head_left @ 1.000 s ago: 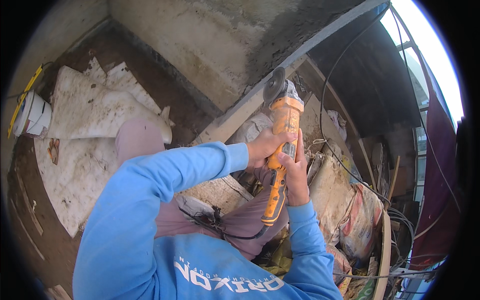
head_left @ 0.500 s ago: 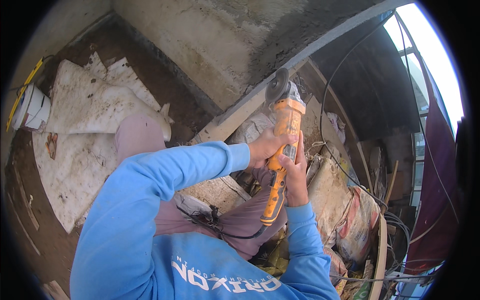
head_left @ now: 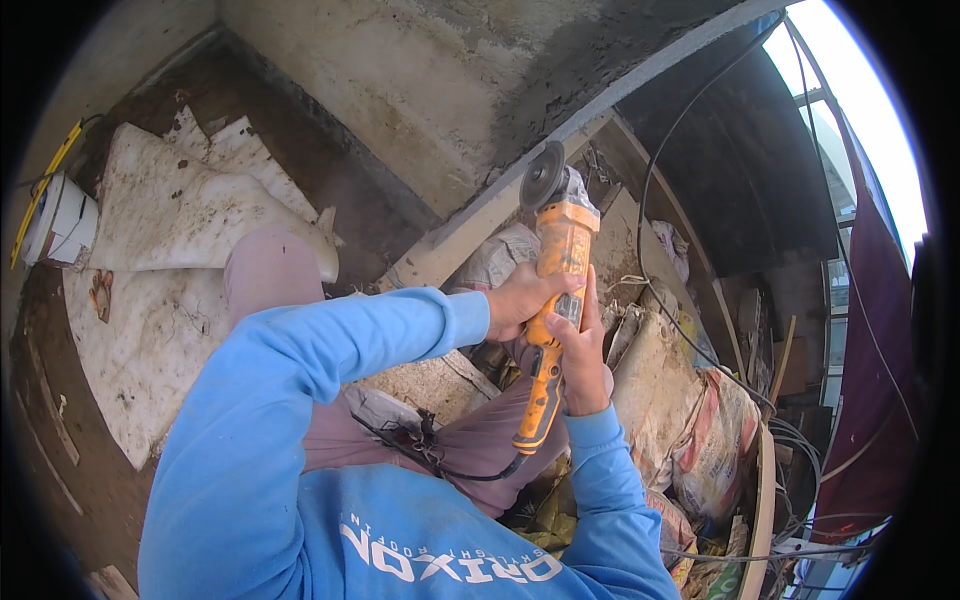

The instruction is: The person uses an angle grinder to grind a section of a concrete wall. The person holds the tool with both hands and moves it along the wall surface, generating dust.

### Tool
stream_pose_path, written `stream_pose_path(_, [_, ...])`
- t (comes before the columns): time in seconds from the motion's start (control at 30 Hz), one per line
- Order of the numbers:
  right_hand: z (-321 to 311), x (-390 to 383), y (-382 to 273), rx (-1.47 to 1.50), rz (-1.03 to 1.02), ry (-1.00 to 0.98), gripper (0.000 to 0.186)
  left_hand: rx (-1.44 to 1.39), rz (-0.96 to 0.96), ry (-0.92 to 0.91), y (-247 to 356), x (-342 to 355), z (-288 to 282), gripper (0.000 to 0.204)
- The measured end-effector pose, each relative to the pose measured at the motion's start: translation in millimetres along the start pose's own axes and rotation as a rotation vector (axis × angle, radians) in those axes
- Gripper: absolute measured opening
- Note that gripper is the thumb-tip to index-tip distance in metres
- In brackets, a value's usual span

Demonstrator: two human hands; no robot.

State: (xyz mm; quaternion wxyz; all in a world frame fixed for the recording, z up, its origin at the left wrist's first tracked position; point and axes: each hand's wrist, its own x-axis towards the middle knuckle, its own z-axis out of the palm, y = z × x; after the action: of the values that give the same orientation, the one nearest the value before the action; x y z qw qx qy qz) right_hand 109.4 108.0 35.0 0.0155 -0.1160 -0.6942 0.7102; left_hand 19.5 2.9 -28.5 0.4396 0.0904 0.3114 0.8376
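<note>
A long orange-and-black angle grinder (head_left: 566, 238) is in the centre of the frame, its round dark disc (head_left: 543, 177) toward the top. The left hand (head_left: 523, 298) has its fingers wrapped around the grinder's body; the right hand (head_left: 582, 355) has its fingers closed around it just below. A thin black cable (head_left: 486, 478) leaves the lower end.

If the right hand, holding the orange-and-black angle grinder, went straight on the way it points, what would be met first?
Probably the pale edge of the grey concrete wall: the right hand points roughly that way, the grinder leading with its dark round disc. Depth is unclear, so the gap is hard to judge.
</note>
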Motion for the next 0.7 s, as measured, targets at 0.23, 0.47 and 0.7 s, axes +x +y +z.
stream_pose_path(0.23, [0.9, -1.4, 2.3, -0.001, 0.006, 0.0, 0.106, 0.012, -0.023, 0.006, -1.4, -3.6, -1.9, 0.062])
stream_pose_path(0.47, [3.4, -2.5, -0.1, 0.021, 0.008, 0.006, 0.106, 0.018, -0.011, 0.009, -1.6, -1.8, -1.6, 0.063])
stream_pose_path(0.7, [4.9, -0.6, -4.9, -0.012, 0.005, 0.012, 0.106, 0.012, 0.01, 0.016, 4.6, -2.4, 1.2, 0.058])
